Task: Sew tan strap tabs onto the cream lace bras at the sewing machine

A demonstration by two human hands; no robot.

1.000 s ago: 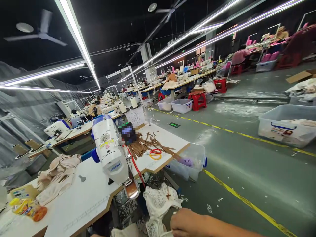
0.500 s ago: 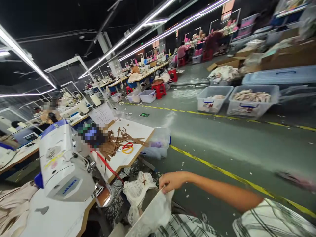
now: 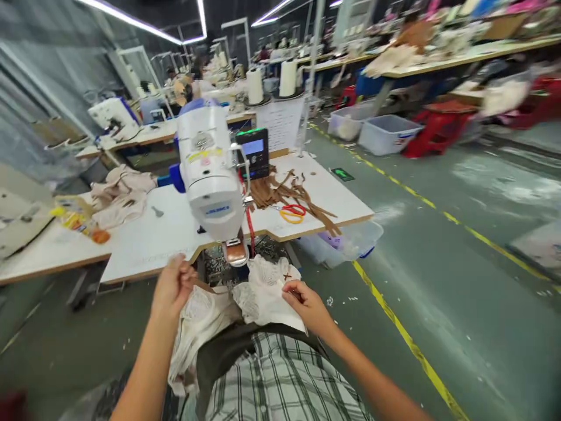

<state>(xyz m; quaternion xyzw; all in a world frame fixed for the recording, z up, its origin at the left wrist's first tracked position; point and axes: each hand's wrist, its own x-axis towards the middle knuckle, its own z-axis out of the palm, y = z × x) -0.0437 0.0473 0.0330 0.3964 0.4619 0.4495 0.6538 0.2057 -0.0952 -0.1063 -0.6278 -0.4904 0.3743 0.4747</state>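
Note:
An off-white lace garment (image 3: 274,298) lies across my lap, with a small brown cross of stitching or ribbon on its lace. My right hand (image 3: 310,305) pinches the garment's right edge between thumb and fingers. To the left, my left hand (image 3: 172,286) is raised with its fingers closed on what looks like a thin brown strip (image 3: 204,285) running toward the lace. Just beyond my hands stands a white sewing machine (image 3: 210,181), its head overhanging the table's cut-out edge. Neither hand touches the machine.
Brown fabric strips (image 3: 280,190) and red-and-yellow-handled scissors (image 3: 293,211) lie on the white table (image 3: 346,199) right of the machine. A pale cloth pile (image 3: 125,193) and a yellow packet (image 3: 76,222) are on the left. Beneath the right side sits a clear plastic bin (image 3: 342,245).
My view has swung left, so the machine is now near the middle. My left hand has come into view. My right hand still holds the garment, which now lies lower across my lap.

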